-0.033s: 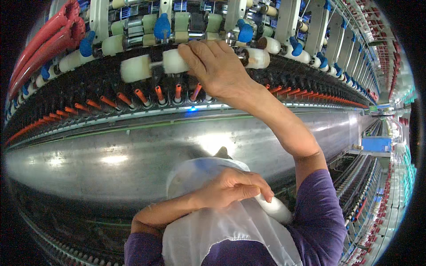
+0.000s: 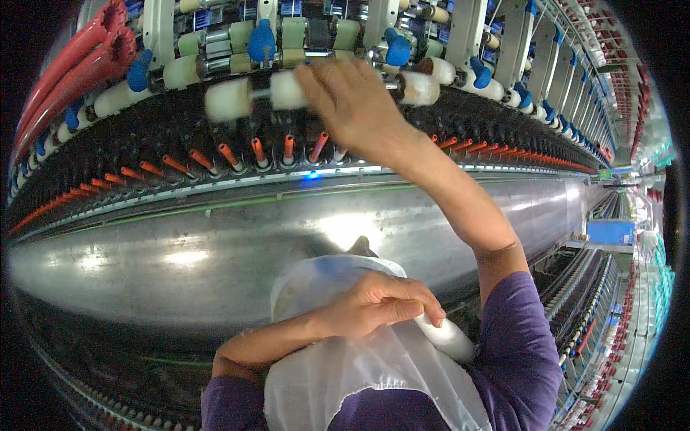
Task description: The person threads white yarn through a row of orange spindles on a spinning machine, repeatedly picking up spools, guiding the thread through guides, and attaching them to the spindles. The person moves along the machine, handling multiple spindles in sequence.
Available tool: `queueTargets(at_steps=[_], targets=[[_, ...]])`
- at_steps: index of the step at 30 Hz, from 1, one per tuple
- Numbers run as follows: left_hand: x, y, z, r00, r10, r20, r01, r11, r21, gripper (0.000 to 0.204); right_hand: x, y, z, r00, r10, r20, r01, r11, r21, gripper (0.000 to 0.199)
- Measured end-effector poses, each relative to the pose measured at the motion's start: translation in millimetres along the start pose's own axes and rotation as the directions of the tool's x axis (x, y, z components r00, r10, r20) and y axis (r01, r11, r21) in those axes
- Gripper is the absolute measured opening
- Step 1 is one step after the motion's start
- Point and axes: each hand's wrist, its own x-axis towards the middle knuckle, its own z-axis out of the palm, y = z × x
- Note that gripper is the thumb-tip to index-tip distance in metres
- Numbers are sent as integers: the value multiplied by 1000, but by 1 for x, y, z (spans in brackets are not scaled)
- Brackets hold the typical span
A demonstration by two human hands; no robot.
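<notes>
My right hand reaches up to the machine, its fingers closed over a roller bar of pale rollers on a metal shaft. One roller sticks out left of the hand, another is right beside the fingers, and a third shows on the right. The hand hides the middle of the bar. Against my chest, my left hand is curled over the upper end of a smooth white cylinder, which leans toward my right arm. Below the bar stands a row of orange spindle tips.
Blue knobs hang from the machine's metal arms above. Red tubes cross the upper left. A long grey metal surface runs between me and the spindles. My translucent apron covers my front; a blue box stands far right.
The roller bar under my right hand has shifted slightly to the right, its left end a little lower. My left hand and the white cylinder have barely moved.
</notes>
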Motion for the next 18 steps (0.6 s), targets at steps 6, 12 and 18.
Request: queueTargets(at_steps=[6, 12, 18], targets=[[5, -12, -1, 999, -41, -11, 40, 992, -123, 26, 4, 29, 42, 993, 62, -103, -76, 987, -139, 42], [22, -29, 4, 996, 91, -26, -94, 979, -181, 26, 10, 29, 45, 976, 163, -143, -164, 986, 3, 42], [63, -45, 32, 982, 174, 78, -166, 981, -98, 22, -38, 3, 51, 991, 109, -76, -117, 986, -122, 51]])
